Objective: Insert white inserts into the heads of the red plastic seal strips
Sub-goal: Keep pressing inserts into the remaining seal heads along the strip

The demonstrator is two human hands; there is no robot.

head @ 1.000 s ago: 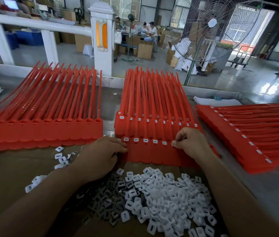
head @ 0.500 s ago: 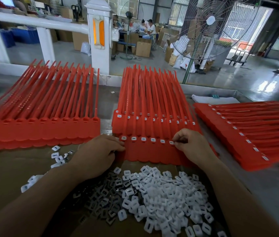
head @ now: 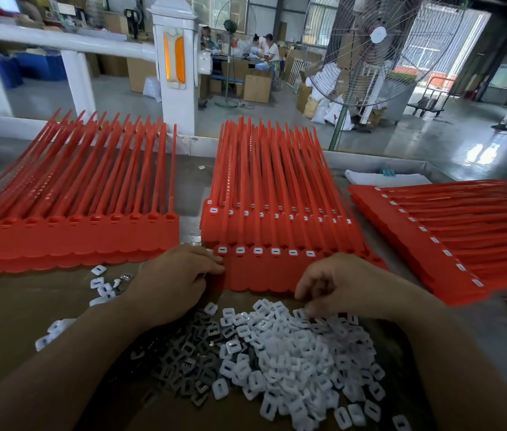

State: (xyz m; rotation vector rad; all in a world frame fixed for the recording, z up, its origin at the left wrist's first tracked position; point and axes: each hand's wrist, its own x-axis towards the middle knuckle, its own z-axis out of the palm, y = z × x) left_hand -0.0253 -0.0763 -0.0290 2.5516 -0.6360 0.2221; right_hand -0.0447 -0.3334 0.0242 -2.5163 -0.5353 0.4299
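Right hand (head: 339,287) has left the head row and dropped to the pile of small white plastic inserts (head: 292,353) on the counter (head: 479,343). Its fingers curl into the pile; what the grip contains cannot be told. Left hand (head: 177,281) clasps the left end of the front row of red plastic seal strips (head: 261,275). Six heads show inserts; next pick judged under way.

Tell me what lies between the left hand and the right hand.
In the head view, the front row of red seal strips lies between the left hand and right hand, six white inserts seated in its heads.
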